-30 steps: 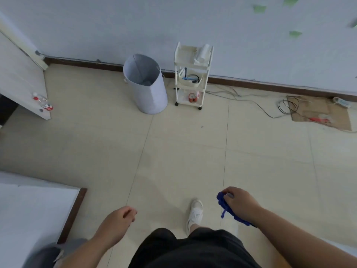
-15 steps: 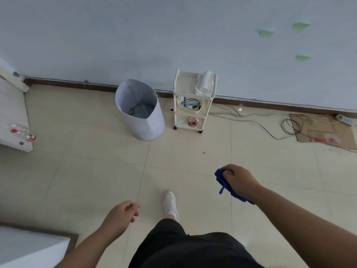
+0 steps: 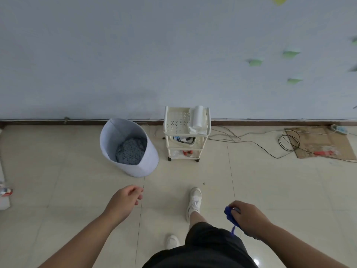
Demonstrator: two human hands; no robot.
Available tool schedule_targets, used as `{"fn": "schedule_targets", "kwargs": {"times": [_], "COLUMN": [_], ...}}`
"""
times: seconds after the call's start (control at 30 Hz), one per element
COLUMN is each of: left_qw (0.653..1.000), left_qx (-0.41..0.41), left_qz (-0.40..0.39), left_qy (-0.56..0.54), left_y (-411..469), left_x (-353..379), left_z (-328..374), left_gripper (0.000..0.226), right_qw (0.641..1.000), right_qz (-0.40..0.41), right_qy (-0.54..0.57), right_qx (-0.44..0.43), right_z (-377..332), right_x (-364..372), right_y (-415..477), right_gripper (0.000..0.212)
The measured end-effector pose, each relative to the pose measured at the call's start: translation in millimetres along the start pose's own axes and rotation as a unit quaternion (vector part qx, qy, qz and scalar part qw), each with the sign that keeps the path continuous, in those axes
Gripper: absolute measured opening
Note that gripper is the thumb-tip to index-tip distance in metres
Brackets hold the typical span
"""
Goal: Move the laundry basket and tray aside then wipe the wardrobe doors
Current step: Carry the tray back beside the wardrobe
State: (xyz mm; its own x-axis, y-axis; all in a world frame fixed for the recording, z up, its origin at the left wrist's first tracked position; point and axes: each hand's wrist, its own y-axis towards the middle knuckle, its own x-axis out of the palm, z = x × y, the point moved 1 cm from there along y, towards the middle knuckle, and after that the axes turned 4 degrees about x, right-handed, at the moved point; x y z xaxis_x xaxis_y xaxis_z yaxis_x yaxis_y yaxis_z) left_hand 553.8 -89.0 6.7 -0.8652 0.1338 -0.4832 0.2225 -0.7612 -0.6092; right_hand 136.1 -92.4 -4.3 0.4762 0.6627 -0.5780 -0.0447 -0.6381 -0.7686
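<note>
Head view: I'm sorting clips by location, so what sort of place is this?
Probably a room at home: a laundry basket of clothes and a white storage trolley stand on tiled floor by the wall.

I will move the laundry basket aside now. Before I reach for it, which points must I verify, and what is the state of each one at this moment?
1. Free left hand: ok, it holds nothing.
2. The blue cloth secure in the right hand: ok, the fingers curl round it.
3. The laundry basket upright on the floor: ok.
4. Basket apart from the white tray rack: ok, a gap shows between them.
5. The cables free of the rack's wheels: cannot tell; they run close on its right side.
</note>
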Motion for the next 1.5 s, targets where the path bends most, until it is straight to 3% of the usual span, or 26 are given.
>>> {"fn": "schedule_targets", "kwargs": {"times": [0.37,0.57,1.0,1.27,1.5], "left_qw": [0.997,0.995,0.986,0.988,0.983], "left_qx": [-0.071,-0.084,-0.061,-0.077,-0.094], "left_qz": [-0.023,-0.044,-0.128,-0.129,-0.152], "left_qy": [0.028,0.035,0.083,0.031,0.044], "left_y": [72.0,115.9,276.7,344.8,358.5], "left_x": [-2.3,-20.7,-73.4,-20.3,30.5], "left_z": [43.3,58.9,97.4,90.7,48.7], "left_gripper": [0.020,0.019,0.025,0.024,0.024], "right_qw": [0.996,0.996,0.989,0.980,0.974], "right_qz": [-0.002,0.013,0.082,0.135,0.104], "right_qy": [-0.043,-0.003,0.120,0.147,0.200], "right_qx": [-0.083,-0.085,0.006,0.007,0.022], "right_z": [-147.4,-222.9,-332.6,-351.4,-338.5], "right_x": [-131.2,-163.6,-153.4,-116.7,-74.0], "right_y": [131.7,189.6,300.4,399.7,463.3], "right_gripper": [0.025,0.025,0.013,0.010,0.020]}}
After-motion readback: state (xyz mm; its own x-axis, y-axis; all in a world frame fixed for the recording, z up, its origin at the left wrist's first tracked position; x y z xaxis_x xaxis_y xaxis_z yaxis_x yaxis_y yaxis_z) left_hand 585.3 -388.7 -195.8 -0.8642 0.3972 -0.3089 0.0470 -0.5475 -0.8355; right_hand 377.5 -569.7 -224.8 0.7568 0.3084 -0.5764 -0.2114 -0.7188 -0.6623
